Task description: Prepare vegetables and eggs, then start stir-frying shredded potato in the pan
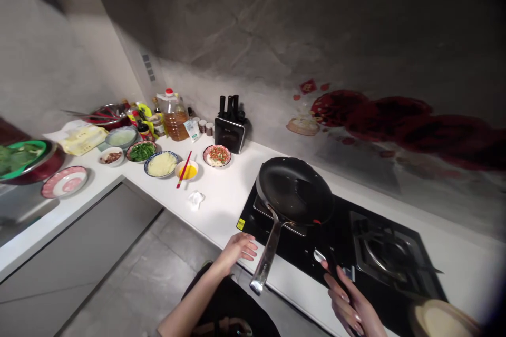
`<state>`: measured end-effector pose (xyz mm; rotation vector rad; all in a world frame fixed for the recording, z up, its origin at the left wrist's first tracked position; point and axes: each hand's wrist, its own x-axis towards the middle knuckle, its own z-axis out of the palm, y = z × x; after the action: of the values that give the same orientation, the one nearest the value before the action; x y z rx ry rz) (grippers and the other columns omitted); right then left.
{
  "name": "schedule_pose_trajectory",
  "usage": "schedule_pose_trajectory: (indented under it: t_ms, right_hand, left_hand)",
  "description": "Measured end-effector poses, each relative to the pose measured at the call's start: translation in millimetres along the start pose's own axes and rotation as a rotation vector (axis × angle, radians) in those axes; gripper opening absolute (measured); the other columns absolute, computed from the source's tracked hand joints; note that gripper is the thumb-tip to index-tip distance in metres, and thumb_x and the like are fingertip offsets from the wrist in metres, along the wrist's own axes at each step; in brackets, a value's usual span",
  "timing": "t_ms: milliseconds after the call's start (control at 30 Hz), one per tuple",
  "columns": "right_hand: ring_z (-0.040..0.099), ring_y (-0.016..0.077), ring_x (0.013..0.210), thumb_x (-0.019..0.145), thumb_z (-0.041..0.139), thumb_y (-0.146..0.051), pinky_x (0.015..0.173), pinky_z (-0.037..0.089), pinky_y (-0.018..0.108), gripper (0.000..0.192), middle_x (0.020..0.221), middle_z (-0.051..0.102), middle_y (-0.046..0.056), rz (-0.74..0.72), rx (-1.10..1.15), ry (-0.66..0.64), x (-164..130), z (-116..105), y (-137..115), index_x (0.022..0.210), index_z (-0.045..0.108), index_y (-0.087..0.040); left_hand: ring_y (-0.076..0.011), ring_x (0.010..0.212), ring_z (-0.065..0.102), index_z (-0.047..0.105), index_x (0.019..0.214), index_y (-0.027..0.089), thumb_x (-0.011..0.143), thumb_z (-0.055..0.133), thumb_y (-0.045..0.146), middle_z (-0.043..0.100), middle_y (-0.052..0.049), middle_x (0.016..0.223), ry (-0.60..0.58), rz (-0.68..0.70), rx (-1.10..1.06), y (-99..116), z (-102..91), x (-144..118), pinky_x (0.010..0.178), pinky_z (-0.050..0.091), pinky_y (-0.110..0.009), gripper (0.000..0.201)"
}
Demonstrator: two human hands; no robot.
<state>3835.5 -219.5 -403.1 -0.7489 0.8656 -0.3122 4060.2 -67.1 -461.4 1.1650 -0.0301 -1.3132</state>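
Observation:
A black frying pan (296, 189) with a long metal handle (266, 258) sits on the left burner of the black gas hob (292, 253). My left hand (239, 248) is open just left of that handle, fingers stretched toward it, apart from it and holding nothing. Over the hob's front, my right hand (346, 300) is closed around a black-handled cooking utensil (335, 268). Its far end points toward the pan's near right rim and blends into the dark hob and pan, so its head cannot be made out. Some liquid glints inside the pan.
Along the counter stand a knife block (230, 134), an oil jug (175, 121), a bowl of yellow liquid (192, 172) with red chopsticks (184, 169) across it, shredded white food (161, 164), chopped greens (142, 151) and chopped seasonings (218, 156). A round wooden-looking object (443, 321) is at lower right.

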Motion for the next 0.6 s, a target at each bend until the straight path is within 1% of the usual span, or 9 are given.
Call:
schedule_pose_trajectory:
  t_ms: [100,167,233,300,367,467,533,600]
  right_hand:
    - [0.014,0.0012,0.026,0.078,0.053,-0.058,0.018,0.02,0.014,0.034,0.05,0.029,-0.009,0.06,-0.166,0.014,0,20,-9,0.084,0.054,-0.025]
    - [0.015,0.0016,0.026,0.077,0.053,-0.059,0.019,0.021,0.015,0.035,0.05,0.031,-0.008,0.095,-0.221,0.036,1,41,-18,0.085,0.053,-0.025]
    - [0.015,0.0015,0.026,0.076,0.054,-0.059,0.018,0.02,0.015,0.036,0.051,0.032,-0.008,0.127,-0.25,0.066,6,71,-24,0.087,0.054,-0.025]
    - [0.015,0.001,0.027,0.074,0.056,-0.058,0.019,0.019,0.015,0.037,0.052,0.032,-0.008,0.164,-0.283,0.102,17,108,-27,0.09,0.054,-0.024]
    - [0.015,0.0008,0.027,0.072,0.059,-0.057,0.019,0.018,0.015,0.039,0.051,0.033,-0.008,0.187,-0.337,0.142,36,148,-26,0.092,0.054,-0.024]
    - [0.018,0.001,0.028,0.07,0.061,-0.054,0.021,0.018,0.013,0.041,0.05,0.035,-0.009,0.182,-0.458,0.181,80,205,-17,0.095,0.053,-0.023]
    - [0.022,0.0015,0.029,0.071,0.06,-0.051,0.023,0.019,0.013,0.041,0.051,0.037,-0.01,0.177,-0.55,0.175,114,231,-12,0.097,0.052,-0.021]
    - [0.024,0.0023,0.029,0.073,0.057,-0.049,0.023,0.02,0.014,0.04,0.051,0.038,-0.01,0.181,-0.65,0.166,147,247,-8,0.099,0.051,-0.019]
  left_hand:
    - [-0.0164,0.063,0.061,0.06,0.084,0.011,0.078,0.056,0.029,0.065,-0.008,0.072,0.036,0.021,-0.037,15,-19.5,2,0.061,0.048,-0.029,0.02]
    - [-0.0168,0.064,0.062,0.06,0.086,0.01,0.077,0.057,0.027,0.065,-0.009,0.075,0.035,0.04,-0.059,28,-36.7,7,0.062,0.048,-0.029,0.019]
    - [-0.0169,0.064,0.062,0.06,0.087,0.01,0.075,0.059,0.029,0.066,-0.01,0.077,0.027,0.067,-0.071,45,-58.6,14,0.062,0.049,-0.03,0.022]
    - [-0.0166,0.064,0.063,0.061,0.086,0.01,0.073,0.062,0.032,0.066,-0.01,0.078,0.021,0.1,-0.067,68,-85.8,23,0.064,0.05,-0.03,0.026]
    - [-0.0164,0.064,0.063,0.061,0.084,0.01,0.072,0.064,0.034,0.065,-0.01,0.077,0.027,0.132,-0.055,95,-117.1,33,0.065,0.05,-0.031,0.027]
    - [-0.017,0.067,0.063,0.063,0.084,0.01,0.072,0.065,0.032,0.066,-0.01,0.077,0.064,0.169,-0.048,135,-164.2,50,0.069,0.05,-0.033,0.026]
    - [-0.0181,0.072,0.064,0.064,0.086,0.009,0.073,0.064,0.03,0.066,-0.012,0.081,0.091,0.173,-0.059,156,-188.5,63,0.075,0.049,-0.034,0.024]
    - [-0.0195,0.08,0.064,0.065,0.089,0.01,0.074,0.064,0.026,0.067,-0.013,0.088,0.116,0.161,-0.088,169,-203.3,75,0.082,0.047,-0.036,0.022]
